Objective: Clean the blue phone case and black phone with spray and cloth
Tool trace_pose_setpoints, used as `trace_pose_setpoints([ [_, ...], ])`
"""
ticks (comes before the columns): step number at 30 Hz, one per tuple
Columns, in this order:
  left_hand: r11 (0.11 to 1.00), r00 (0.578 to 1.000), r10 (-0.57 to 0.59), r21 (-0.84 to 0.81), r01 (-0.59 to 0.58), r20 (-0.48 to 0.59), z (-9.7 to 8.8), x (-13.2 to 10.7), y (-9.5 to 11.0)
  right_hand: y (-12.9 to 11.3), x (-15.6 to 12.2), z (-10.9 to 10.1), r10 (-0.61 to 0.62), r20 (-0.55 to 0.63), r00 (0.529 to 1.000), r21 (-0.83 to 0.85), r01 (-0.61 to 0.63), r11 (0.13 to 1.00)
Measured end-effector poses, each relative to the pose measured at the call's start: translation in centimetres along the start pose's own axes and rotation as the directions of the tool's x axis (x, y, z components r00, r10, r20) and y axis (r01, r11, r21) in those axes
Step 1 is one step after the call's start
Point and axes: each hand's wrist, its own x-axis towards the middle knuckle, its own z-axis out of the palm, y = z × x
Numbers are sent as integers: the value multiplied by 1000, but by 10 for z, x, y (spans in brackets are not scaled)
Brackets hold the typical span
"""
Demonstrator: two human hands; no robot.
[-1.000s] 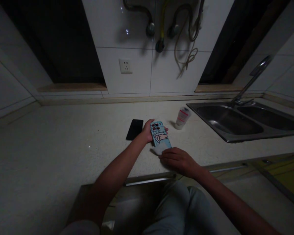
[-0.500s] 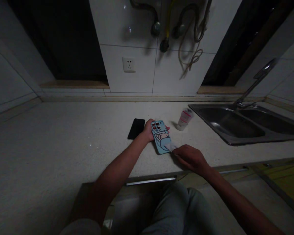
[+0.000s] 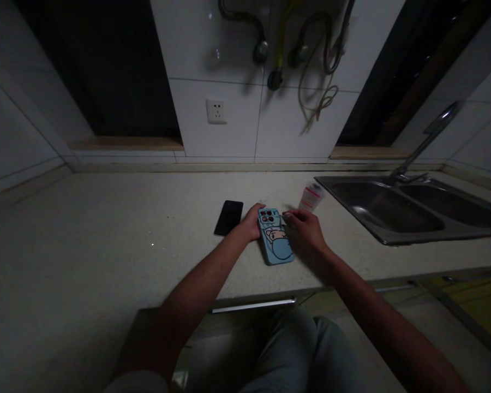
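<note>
The phone case (image 3: 276, 243) I am handling is light blue, printed with a pale cartoon animal. Its camera block shows dark rings. The phone (image 3: 228, 217) beside it is plain black. The countertop (image 3: 106, 229) is cream with fine speckles. The small bottle (image 3: 310, 197) is white with a pink-red label. The sink (image 3: 382, 236) is grey steel. The wall tiles (image 3: 213, 136) and socket (image 3: 216, 111) are white. One hose (image 3: 281, 38) is yellow. My trousers (image 3: 294, 349) are grey.
</note>
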Motion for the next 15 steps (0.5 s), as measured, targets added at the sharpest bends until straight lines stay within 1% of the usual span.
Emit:
trace_pose_setpoints([
  [3, 999, 999, 31, -18, -31, -8, 1, 1, -1, 1, 16, 11, -67, -27, 997, -26, 67, 997],
  [5, 999, 999, 46, -15, -46, -14, 2, 2, -2, 0, 24, 18, -125, -19, 992, -50, 124, 991],
  [7, 999, 999, 50, -17, -50, -18, 3, 2, -3, -2, 29, 26, -184, 27, 982, -92, 186, 978],
  [11, 996, 997, 74, -56, -76, -35, 5, 1, -4, -6, 31, 37, -266, 168, 949, -171, 294, 941],
  [13, 996, 996, 71, -54, -74, -58, 6, -1, -4, -9, 29, 39, -296, 233, 926, -197, 343, 919],
  [15, 997, 997, 56, -41, -58, -48, 7, -4, -4, -12, 25, 37, -316, 256, 913, -219, 373, 902],
])
